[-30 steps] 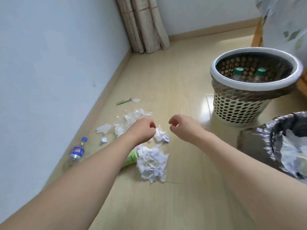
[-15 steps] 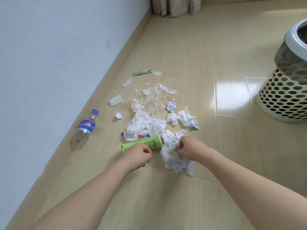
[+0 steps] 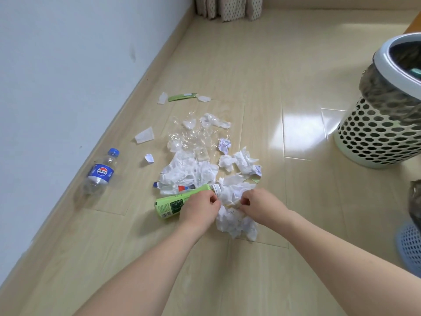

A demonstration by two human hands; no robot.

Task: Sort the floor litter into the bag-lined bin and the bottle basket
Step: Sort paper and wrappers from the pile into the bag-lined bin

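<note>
**Gathering crumpled paper beside the green bottle**

Lying on the wooden floor (image 3: 262,71), a wad of crumpled white paper (image 3: 235,221) sits just in front of the person, and both hands are on its upper edge. The left hand (image 3: 200,209) has its fingers curled and pinches the paper from the left; the right hand (image 3: 262,207) pinches it from the right, fingertips close to those of the other hand.

A green bottle (image 3: 174,204) lies on its side just left of the wad, partly under the left hand, its white cap (image 3: 216,189) touching the paper. Beyond it spreads a loose heap of torn white tissue (image 3: 189,174), more crumpled scraps (image 3: 245,164) to the right of that, and a sheet of clear plastic film (image 3: 196,135) farther back. A small green wrapper (image 3: 182,96) lies at the far end of the litter, and a white scrap (image 3: 144,135) rests off to the left.

A clear bottle with a blue label (image 3: 100,173) lies near the skirting board of the wall (image 3: 68,65), well apart from the heap.

At the right edge stands a perforated white basket (image 3: 376,137) with a dark liner; a green cap shows inside it. Below it, a blue mesh bin (image 3: 410,245) with a dark bag is cut off by the frame edge. A curtain (image 3: 227,8) hangs at the far corner.
</note>
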